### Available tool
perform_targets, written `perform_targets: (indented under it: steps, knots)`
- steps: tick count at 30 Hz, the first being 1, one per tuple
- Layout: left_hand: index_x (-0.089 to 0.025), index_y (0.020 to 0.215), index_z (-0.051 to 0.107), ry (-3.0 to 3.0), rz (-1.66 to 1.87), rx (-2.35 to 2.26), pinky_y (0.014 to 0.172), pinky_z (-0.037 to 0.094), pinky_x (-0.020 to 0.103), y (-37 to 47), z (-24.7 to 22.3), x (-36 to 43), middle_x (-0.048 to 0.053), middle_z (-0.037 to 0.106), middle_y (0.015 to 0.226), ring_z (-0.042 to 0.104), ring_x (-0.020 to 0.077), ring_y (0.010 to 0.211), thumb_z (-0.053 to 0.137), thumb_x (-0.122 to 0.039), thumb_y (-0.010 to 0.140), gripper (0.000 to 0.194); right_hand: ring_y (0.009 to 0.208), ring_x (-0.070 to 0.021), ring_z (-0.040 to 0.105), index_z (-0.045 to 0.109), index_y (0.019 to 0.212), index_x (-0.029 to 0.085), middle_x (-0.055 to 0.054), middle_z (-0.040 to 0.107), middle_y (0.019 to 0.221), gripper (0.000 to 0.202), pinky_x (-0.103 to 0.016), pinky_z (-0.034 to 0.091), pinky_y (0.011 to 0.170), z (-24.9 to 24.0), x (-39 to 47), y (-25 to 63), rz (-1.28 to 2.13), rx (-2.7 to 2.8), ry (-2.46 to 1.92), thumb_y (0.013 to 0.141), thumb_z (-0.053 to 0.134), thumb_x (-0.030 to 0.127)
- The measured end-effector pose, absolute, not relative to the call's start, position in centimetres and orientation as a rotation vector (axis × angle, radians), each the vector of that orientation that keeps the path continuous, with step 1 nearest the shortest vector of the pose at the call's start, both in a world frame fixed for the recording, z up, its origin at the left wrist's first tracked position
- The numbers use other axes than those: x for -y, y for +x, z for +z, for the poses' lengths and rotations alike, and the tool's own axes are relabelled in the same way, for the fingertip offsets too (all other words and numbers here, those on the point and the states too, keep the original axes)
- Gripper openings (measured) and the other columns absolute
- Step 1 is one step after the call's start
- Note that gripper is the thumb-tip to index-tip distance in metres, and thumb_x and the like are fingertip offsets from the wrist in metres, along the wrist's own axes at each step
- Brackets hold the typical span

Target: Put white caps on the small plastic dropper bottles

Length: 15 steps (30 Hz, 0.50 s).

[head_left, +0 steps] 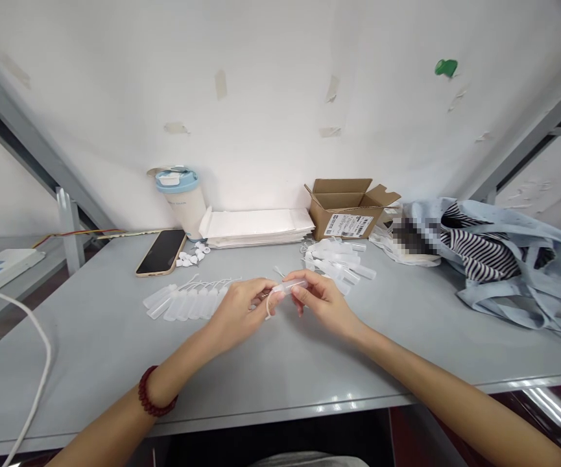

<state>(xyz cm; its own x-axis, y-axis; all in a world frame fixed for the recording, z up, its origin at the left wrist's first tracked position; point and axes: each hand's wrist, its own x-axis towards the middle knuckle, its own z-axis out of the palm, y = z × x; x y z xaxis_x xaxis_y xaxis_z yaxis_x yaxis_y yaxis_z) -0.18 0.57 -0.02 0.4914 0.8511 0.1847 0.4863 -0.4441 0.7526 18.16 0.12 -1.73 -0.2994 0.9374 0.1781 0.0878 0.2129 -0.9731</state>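
Note:
Between my two hands, above the middle of the table, is a small translucent plastic tube (294,285) with a white loop of cord hanging from its left end. My left hand (248,303) pinches that corded end between thumb and fingers. The other end is gripped by the thumb and fingers of my right hand (322,299). Left of my left hand lies a row of similar tubes (187,303), their cords pointing away from me. A looser pile of tubes (341,259) lies beyond my right hand.
A phone (162,252), small white pieces (192,255) and a lidded cup (183,204) stand at the back left. Flat white envelopes (261,227) and an open cardboard box (343,211) line the wall. A blue cloth bag (499,259) lies right; a white cable (41,363) crosses the left.

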Motion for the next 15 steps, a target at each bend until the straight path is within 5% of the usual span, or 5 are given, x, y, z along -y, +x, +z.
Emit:
perform_targets:
  steps: [8, 15]
  knots:
    - [-0.017, 0.066, 0.053, 2.323, 0.716, -1.010, 0.057, 0.038, 0.021, -0.4, -0.1, -0.5, -0.001, 0.056, 0.059, 0.050, 0.0106, 0.056, 0.036, -0.029, 0.093, 0.035, 0.050, -0.0097, 0.045, 0.062, 0.097, 0.018, 0.004, 0.047, 0.055, 0.024, -0.024, 0.037, 0.050, -1.8, 0.1, 18.4, 1.096, 1.665, -1.047, 0.083, 0.053, 0.036]
    - [-0.015, 0.078, 0.054, 2.910, 0.814, -0.979, 0.049, 0.032, 0.025, -0.6, -2.3, -0.9, 0.002, 0.052, 0.064, 0.044, 0.0129, 0.051, 0.033, -0.021, 0.094, 0.027, 0.040, -0.0071, 0.034, 0.063, 0.085, 0.015, 0.007, 0.036, 0.047, 0.029, -0.022, 0.032, 0.039, -2.0, -0.3, 18.3, 1.367, 1.466, -1.084, 0.077, 0.059, 0.043]
